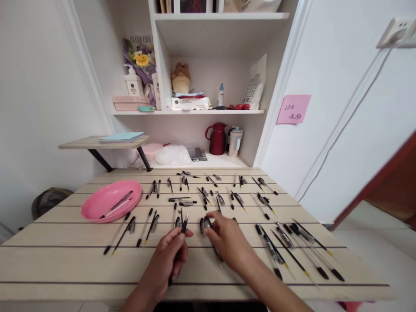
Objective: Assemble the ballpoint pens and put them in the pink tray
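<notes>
My left hand [171,251] is closed around a black pen [185,223], its pointed tip up and its lower end showing below the fist. To the right, my right hand [229,240] has thumb and fingers pinched on a dark pen cap [207,222] just above the table. Another dark cap [202,225] lies beside those fingertips. Pen parts under the right palm are partly hidden. Around both hands lie sets of pen parts: transparent barrels [144,227], ink refills [294,253] with yellow sections, and black caps [285,237].
A pink bowl [97,197] with two pens or pen parts in it stands at the left of the slatted wooden table [81,264]. Behind are a small raised shelf [81,143], a red jug [217,138] and a light tumbler [235,142]. Walls flank the table.
</notes>
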`<state>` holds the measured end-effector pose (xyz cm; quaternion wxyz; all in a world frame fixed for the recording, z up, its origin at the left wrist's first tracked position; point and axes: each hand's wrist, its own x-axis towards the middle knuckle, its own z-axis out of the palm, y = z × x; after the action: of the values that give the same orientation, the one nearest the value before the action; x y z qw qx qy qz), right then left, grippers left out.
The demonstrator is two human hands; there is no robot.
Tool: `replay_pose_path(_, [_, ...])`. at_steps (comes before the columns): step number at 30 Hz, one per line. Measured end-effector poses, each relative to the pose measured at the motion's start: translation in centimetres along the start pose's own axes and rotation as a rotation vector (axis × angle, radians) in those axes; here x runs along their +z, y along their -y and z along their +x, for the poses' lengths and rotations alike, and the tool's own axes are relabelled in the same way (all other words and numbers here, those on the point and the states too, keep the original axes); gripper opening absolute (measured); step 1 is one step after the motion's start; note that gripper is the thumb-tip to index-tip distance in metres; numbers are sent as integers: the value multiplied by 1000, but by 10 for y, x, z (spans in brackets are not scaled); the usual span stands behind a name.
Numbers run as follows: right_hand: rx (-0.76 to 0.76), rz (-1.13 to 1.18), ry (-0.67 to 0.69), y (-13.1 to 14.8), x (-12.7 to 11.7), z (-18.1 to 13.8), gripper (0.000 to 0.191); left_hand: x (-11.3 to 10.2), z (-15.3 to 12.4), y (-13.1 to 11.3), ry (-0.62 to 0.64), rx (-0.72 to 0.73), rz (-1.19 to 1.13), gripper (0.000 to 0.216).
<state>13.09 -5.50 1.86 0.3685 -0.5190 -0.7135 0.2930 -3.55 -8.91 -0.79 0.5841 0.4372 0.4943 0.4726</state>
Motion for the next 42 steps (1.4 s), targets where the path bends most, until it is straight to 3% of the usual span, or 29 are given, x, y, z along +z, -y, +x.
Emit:
replay_pose_path(4, [-44,-361,122,10,36,-18,20,-5,-1,4,-54,-22,20,34])
replay_pose_path(9, [-28,-463,214,13,53,-25,23,-7,-6,8,-80,-42,66,37])
replay_pose_path(13, [-19,-320,111,2,40,-19,14,-9,-7,7,-92,-25,89,39])
replay_pose_path(15, [-28,-190,30,-4,31,-15,20,-8,-8,7,-73,-20,103,38])
replay_pose_path(21, [141,540,-12,-2,25,-11,23,3,-10,9,-19,25,174,32])
replay_pose_path(24, [193,768,-23,6,31,-10,26,8,-11,7,-31,130,287,29])
replay_pose_path(29, [184,795,-67,4,36,-9,24,9,-16,1,-59,312,524,25])
replay_pose_path(38, [218,993,-86,-4,30,2,23,2,-11,18,68,31,304,34])
replay_pose_path(42, [173,847,-156,-4,20,12,22,-3,-11,14,90,-18,295,37])
